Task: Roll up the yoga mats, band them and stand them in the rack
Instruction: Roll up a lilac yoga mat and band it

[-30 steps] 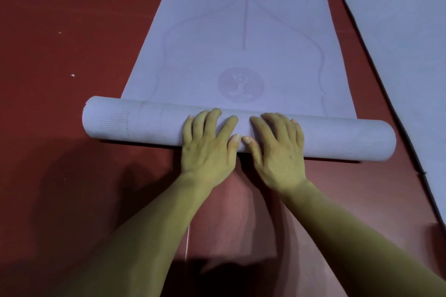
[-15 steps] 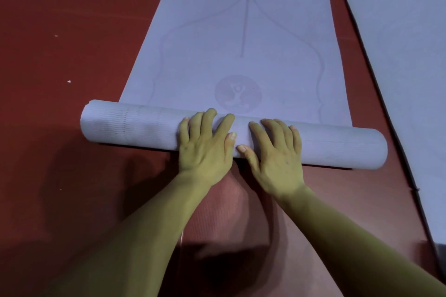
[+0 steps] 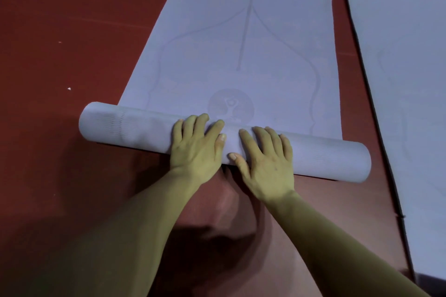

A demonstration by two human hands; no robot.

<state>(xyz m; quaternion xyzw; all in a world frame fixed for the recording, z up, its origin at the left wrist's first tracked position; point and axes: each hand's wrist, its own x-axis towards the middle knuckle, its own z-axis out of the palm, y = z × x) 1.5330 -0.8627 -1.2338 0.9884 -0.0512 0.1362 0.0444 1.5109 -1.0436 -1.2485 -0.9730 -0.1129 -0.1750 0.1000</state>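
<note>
The floor is a deep brick red with a matte surface, and it fills the whole left side of the view. A narrow strip of it also runs up the right part. Low in the middle, a lighter patch shows a fine ribbed texture. A small white speck lies on the left part of the floor. A fainter, smaller fleck lies further up, well apart from it. A faint pale line crosses the upper left floor, almost level. A broad dark shadow with soft edges covers the lower left.
</note>
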